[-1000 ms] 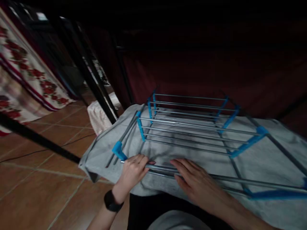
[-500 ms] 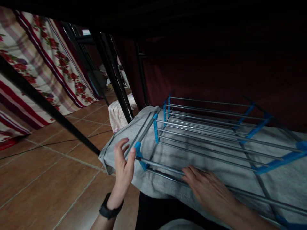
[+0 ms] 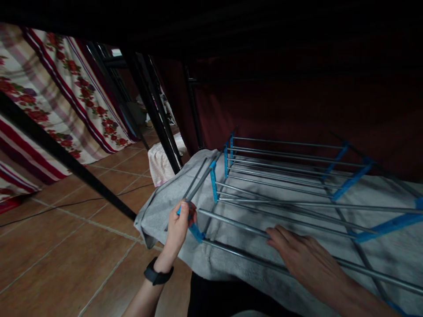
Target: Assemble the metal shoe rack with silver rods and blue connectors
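Observation:
A folding drying rack [image 3: 284,185] of grey metal rods and blue plastic joints lies flat on a grey towel [image 3: 158,207]. My left hand [image 3: 180,224], with a black watch on the wrist, is closed around the blue joint at the rack's near left corner. My right hand [image 3: 304,255] lies flat with fingers stretched out on the rack's nearest rod, holding nothing.
The floor is brown tile [image 3: 59,251], with a thin dark cable across it. Black metal frame legs [image 3: 155,114] stand just left of the rack. A floral striped cloth [image 3: 49,101] hangs at the left. A pale bundle of cloth [image 3: 161,160] sits behind the towel. Dark red fabric [image 3: 297,101] fills the back.
My left hand left the near rod, opened beside the rack's corner, then closed on the blue corner joint. My right hand slid right along the near rod. The view shifted.

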{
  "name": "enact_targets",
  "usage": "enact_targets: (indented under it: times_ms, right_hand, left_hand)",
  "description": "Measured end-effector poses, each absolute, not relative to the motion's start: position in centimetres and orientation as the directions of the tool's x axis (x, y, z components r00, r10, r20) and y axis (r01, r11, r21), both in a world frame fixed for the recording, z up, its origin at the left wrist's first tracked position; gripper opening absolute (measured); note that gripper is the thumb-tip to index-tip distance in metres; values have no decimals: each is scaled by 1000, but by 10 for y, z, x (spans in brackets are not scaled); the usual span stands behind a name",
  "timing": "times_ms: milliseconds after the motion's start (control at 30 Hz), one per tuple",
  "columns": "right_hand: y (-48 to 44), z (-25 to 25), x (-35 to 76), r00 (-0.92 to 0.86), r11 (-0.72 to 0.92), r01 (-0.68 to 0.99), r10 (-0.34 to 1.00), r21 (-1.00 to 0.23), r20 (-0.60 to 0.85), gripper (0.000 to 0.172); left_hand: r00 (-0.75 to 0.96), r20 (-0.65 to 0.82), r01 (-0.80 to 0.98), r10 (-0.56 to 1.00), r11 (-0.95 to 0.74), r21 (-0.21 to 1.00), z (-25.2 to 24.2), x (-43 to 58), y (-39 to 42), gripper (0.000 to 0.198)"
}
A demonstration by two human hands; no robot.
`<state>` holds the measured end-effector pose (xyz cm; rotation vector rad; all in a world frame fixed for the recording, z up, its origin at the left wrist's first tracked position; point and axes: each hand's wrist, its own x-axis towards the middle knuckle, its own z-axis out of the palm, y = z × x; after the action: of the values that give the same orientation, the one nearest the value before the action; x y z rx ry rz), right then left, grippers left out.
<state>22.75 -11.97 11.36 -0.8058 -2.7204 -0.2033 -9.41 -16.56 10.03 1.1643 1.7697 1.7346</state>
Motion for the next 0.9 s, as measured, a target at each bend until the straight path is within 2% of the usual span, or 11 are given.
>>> enact_targets:
  times_ms: [167, 300, 367, 600, 900]
  right_hand:
    - [-119, 119, 232, -791, 833, 548, 488, 74, 368, 22]
    - [-120, 114, 232, -796, 832, 547, 482, 95, 366, 24]
    - [-122, 112, 232, -799, 834, 542, 475, 100, 367, 25]
    - [-126, 108, 233, -803, 851, 522, 468, 57, 369, 26]
    - [-124, 105, 233, -799, 840, 536, 472, 88, 372, 28]
  left_hand:
    - [-549, 281, 223, 787, -186, 957, 94, -94, -162, 65]
    - [-548, 221, 70, 807, -219, 973, 93, -87, -160, 71]
    - [-561, 185, 31, 806, -204, 979, 95, -83, -160, 67]
    - [-581, 136, 2, 803, -166, 986, 97, -77, -160, 61]
    - [-587, 118, -35, 801, -171, 985, 94, -70, -161, 56]
